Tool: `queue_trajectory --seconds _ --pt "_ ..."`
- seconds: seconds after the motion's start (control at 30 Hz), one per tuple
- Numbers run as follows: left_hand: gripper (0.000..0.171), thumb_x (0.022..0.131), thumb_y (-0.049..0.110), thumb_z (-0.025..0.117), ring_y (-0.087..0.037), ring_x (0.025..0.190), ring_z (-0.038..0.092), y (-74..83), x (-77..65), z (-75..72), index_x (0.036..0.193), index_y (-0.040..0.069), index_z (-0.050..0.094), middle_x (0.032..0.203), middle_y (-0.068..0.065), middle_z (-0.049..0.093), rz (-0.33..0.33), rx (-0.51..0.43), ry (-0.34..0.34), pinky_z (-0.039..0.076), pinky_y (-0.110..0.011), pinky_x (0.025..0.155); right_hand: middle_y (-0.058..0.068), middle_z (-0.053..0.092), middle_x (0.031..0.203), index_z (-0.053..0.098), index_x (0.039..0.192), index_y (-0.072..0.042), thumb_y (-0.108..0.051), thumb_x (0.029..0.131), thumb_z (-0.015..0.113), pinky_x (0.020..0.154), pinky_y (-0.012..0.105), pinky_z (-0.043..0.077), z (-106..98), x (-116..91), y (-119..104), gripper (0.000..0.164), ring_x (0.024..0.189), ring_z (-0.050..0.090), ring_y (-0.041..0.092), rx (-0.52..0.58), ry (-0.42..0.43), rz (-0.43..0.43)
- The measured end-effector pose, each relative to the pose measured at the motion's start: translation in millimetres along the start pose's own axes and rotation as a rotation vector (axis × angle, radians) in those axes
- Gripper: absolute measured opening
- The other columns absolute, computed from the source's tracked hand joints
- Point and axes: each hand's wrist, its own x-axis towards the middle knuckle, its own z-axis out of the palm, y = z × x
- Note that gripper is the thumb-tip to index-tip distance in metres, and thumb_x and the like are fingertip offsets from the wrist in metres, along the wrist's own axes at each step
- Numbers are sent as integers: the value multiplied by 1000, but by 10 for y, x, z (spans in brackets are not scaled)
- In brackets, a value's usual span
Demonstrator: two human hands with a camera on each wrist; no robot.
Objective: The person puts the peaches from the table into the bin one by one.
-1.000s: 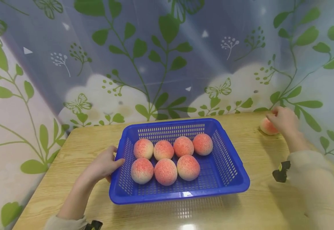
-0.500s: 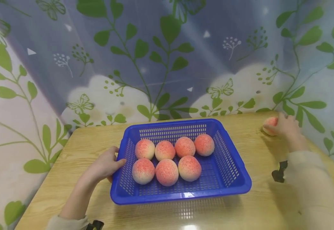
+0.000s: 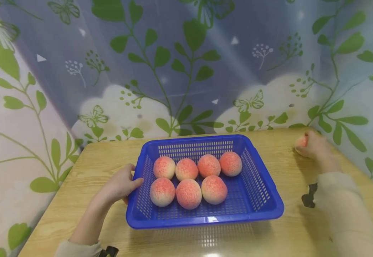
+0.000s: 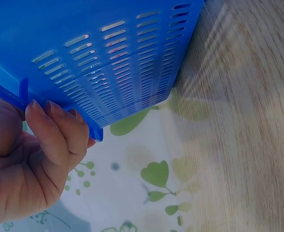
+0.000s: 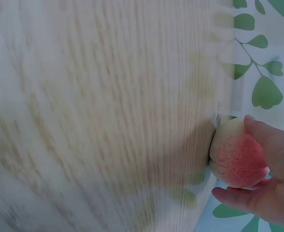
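A blue plastic basket (image 3: 205,223) with slotted walls stands mid-table and holds several pink-and-cream peaches (image 3: 188,193) in two rows. My left hand (image 3: 120,185) grips its left rim, thumb over the top; in the left wrist view the fingers (image 4: 59,130) curl under that rim. Far off at the right back corner, my right hand (image 3: 318,148) holds a single peach (image 3: 301,142). The right wrist view shows this peach (image 5: 237,154) between thumb and fingers, close to or touching the tabletop. Part of it is hidden behind the hand.
The wooden table (image 3: 282,157) runs back to a patterned curtain (image 3: 161,71) with leaves and butterflies. More curtain hangs along the left and right sides. Bare wood lies between the basket and the right hand.
My right hand has shifted around the lone peach and its fingers have closed on it. The left hand keeps its hold on the basket rim. The whole head view has drifted slightly.
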Motion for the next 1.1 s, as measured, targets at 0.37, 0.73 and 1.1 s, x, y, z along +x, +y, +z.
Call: queue_trajectory --seconds 0.37,0.73,1.1 --pt "47 92 12 52 -21 48 60 18 12 23 127 -12 32 75 -17 57 8 -9 -8 53 -34 41 49 34 106 24 120 23 -28 78 65 83 67 37 -32 -69 21 78 98 34 64 7 -6 36" --pt "47 93 12 51 -21 49 61 21 16 -34 127 -12 30 76 -19 56 3 -13 -12 54 -36 43 51 30 114 25 125 23 -31 82 64 81 70 35 -329 -153 -103 79 103 30 65 24 -62 -25" --pt "45 93 12 51 -21 49 60 10 -3 -3 126 -12 31 75 -18 56 3 -22 -18 54 -35 43 43 32 114 27 128 17 -35 81 66 73 65 40 -397 -264 -226 80 101 34 57 13 -82 -85"
